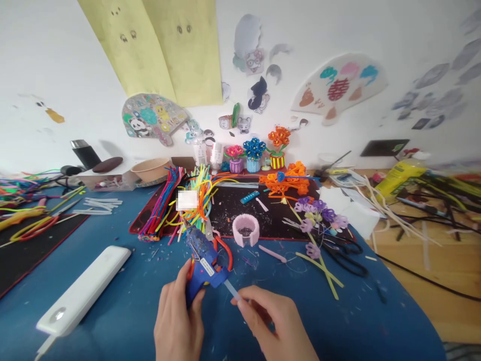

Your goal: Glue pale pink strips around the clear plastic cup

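Observation:
My left hand is wrapped round the handle of a blue hot glue gun, whose nozzle points up and to the left. A translucent glue stick juts from the back of the gun. Its free end is pinched between the thumb and fingers of my right hand. Just beyond the gun, scissors with red handles lie partly hidden behind it. To the right stands a pink fuzzy ring with a gap at its front. A short pink piece of pipe cleaner rests beside it.
Bundles of coloured pipe cleaners lie behind the gun. Purple flowers and orange flowers are at right. A white lamp-like bar lies at left, near several glue sticks. Finished flower pots line the wall.

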`<state>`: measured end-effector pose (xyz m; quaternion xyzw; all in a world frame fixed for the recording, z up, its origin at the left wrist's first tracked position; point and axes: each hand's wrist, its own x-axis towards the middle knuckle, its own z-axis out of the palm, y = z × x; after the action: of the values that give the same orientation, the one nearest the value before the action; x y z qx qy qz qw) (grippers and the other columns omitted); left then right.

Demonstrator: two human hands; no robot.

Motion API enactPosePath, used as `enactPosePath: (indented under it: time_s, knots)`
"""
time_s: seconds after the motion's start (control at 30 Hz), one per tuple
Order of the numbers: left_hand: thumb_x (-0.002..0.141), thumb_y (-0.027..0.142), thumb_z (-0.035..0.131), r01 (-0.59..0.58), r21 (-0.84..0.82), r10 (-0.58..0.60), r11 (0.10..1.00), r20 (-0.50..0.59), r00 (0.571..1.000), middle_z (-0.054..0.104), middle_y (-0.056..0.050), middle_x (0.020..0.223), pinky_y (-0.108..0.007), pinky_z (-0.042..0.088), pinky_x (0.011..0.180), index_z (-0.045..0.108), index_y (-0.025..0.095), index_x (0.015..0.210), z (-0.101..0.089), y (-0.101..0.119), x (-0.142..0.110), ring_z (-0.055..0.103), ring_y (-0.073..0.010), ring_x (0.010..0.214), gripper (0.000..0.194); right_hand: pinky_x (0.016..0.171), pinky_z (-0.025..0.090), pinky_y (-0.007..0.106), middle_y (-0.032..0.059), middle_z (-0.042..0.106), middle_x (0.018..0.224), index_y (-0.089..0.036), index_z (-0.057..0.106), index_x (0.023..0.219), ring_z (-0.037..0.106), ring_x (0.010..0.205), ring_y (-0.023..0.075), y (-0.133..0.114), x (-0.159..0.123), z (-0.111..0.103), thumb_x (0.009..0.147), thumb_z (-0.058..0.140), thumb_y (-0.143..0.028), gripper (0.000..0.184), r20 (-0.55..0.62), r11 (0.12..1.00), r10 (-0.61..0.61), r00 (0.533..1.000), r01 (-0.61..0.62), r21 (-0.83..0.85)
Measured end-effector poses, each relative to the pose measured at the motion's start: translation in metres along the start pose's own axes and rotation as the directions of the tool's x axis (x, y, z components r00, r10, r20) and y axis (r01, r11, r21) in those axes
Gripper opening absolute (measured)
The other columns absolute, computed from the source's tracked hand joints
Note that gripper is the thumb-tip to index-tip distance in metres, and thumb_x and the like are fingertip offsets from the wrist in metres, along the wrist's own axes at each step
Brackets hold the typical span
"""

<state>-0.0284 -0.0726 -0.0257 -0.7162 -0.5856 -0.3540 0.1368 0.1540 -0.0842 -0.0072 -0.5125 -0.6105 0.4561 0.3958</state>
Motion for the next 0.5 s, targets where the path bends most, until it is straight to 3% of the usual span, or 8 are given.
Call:
enactPosePath:
  time_s: [0.07, 0.23, 0.5]
  knots:
    - [0.097, 0.028, 0.044, 0.024, 0.002, -0.024, 1.0, 0.034, 0.999, 0.065, -0.009, 0.098, -0.026, 0.055, 0.069, 0.034, 0.018, 0.144, 0.001, -0.002, -0.001, 0.066, -0.0193, 0.083, 0.049, 0.051, 0.038, 0.023, 0.0028, 0.064, 0.064, -0.021, 0.068, 0.084, 0.056, 0.054, 0.0142, 0.0, 0.0, -0.002, 0.097, 0.04, -0.049, 0.042, -0.042, 0.992, -0.077, 0.996, 0.072, -0.099]
    - [0.098, 0.03, 0.043, 0.042, 0.0, -0.042, 0.999, 0.046, 0.998, 0.066, -0.008, 0.096, -0.025, 0.054, 0.068, 0.033, 0.017, 0.145, 0.004, 0.001, -0.002, 0.067, -0.0189, 0.083, 0.05, 0.052, 0.039, 0.024, 0.0034, 0.064, 0.068, -0.023, 0.064, 0.087, 0.06, 0.055, 0.016, -0.001, -0.004, -0.006, 0.1, 0.038, -0.037, 0.033, -0.018, 0.929, -0.185, 0.983, 0.169, -0.329]
    - [0.097, 0.03, 0.046, 0.047, 0.022, -0.047, 0.999, -0.011, 0.999, 0.065, -0.006, 0.089, -0.023, 0.053, 0.064, 0.04, 0.016, 0.14, 0.003, 0.007, 0.001, 0.068, -0.0168, 0.075, 0.045, 0.045, 0.029, 0.03, 0.0034, 0.058, 0.06, -0.023, 0.063, 0.08, 0.058, 0.047, 0.0178, -0.019, -0.004, 0.0, 0.103, 0.031, -0.031, 0.04, -0.127, 0.743, -0.349, 0.929, 0.192, -0.641]
